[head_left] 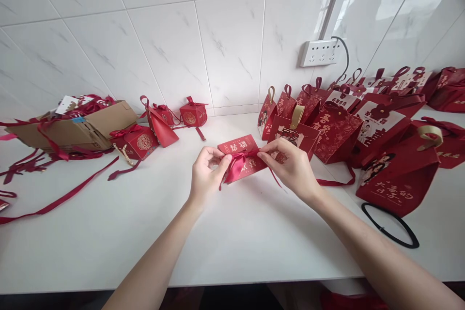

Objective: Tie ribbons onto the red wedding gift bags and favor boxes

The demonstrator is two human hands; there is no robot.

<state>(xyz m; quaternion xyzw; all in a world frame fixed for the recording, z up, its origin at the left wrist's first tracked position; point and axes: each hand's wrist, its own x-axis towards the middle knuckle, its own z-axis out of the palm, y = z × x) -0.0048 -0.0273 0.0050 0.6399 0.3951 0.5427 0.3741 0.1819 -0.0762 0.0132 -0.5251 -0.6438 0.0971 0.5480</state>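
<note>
A red gift box [250,168] with gold characters lies on the white table, a dark red ribbon [238,162] tied across its middle in a bow. At the box's left side, my left hand [209,169] pinches the ribbon's left loop between thumb and fingers. My right hand [286,164] pinches the ribbon at the box's right edge. A thin ribbon end hangs below each side of the box. Just behind my right hand stands a red bag [303,140] with a gold loop, partly covered by the hand.
Several red gift bags [337,131] crowd the right side, with a black ring [392,225] in front. A cardboard box [90,128] of ribbons, small red boxes [143,143] and a long loose ribbon [69,195] lie left. A power strip [320,53] is on the tiled wall.
</note>
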